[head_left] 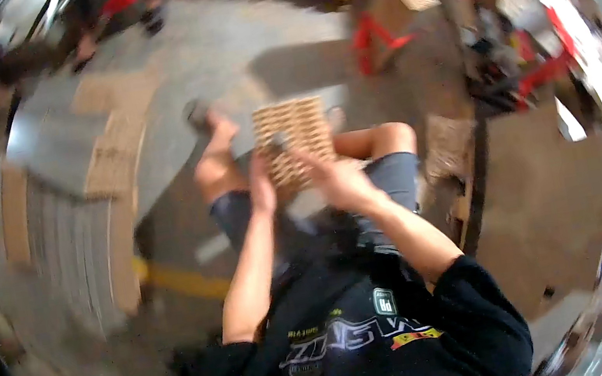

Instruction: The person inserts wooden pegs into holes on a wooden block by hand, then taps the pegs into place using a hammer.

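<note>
A square tan piece with a woven-looking pattern [291, 123] is held up in front of me, between my bare knees. My left hand [261, 186] grips its left side, with the fingers pointing up along the edge. Over the lower right of its face reaches my right hand [335, 179], its fingers bent inward toward the middle. Just beyond those fingertips a small dark grey thing [279, 140] shows against the weave. It is too blurred to name, and the right fingers seem closed around it. The underside of the piece is hidden.
Flat cardboard [112, 163] and a stack of flat sheets [61, 242] lie on the floor to the left. A red-legged stand [372, 43] is at the far right. Brown board [540, 205] covers the right side, near piled clutter [512, 56]. Another person's foot [86, 49] shows far left.
</note>
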The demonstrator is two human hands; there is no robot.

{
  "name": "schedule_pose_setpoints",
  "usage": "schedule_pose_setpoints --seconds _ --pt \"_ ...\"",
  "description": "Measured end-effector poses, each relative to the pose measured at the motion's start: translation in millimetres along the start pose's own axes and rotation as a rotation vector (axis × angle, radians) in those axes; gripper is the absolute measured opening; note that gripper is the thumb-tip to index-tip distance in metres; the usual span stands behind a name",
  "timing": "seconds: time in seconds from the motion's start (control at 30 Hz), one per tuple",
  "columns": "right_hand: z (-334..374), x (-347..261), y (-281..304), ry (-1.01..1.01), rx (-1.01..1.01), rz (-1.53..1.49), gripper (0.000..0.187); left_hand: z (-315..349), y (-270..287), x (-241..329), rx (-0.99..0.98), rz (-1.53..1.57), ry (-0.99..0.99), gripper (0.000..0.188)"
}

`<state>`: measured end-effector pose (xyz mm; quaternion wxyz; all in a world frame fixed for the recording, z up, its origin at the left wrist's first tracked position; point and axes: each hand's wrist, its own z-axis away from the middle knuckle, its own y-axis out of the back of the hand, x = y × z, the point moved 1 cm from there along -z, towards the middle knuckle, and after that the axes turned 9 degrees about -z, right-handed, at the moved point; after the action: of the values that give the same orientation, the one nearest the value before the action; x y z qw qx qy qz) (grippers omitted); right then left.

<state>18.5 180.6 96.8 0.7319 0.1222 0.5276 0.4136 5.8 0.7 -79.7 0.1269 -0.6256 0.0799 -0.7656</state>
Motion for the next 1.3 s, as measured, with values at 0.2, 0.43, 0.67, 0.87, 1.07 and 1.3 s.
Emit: schedule_pose_setpoints --seconds 0.2,0.43,0.67,0.87,1.07,1.3 --pt "6 -12 -4 0.139 0.068 -0.264 0.056 30 4 38 -0.016 -0.111 -0.015 0.063" --pt "17 -25 -6 0.025 -0.082 -0.224 0.07 31 -2 21 0.226 -0.316 -0.206 0.047" --pt "-3 38 -16 0.244 0.035 -0.163 0.059 34 -14 25 0.179 -0.327 -0.18 0.041" --pt "-1 14 -6 0.157 -0.101 -0.295 0.059 32 -22 -16 0.115 0.348 -0.015 0.031" --pt "25 -20 -18 0.303 0.162 -0.125 0.062 97 11 83 0.109 -0.755 -0.148 0.046" --pt "26 -9 -16 0.073 0.003 -0.067 0.054 92 6 59 0.046 -0.912 -0.103 0.067"
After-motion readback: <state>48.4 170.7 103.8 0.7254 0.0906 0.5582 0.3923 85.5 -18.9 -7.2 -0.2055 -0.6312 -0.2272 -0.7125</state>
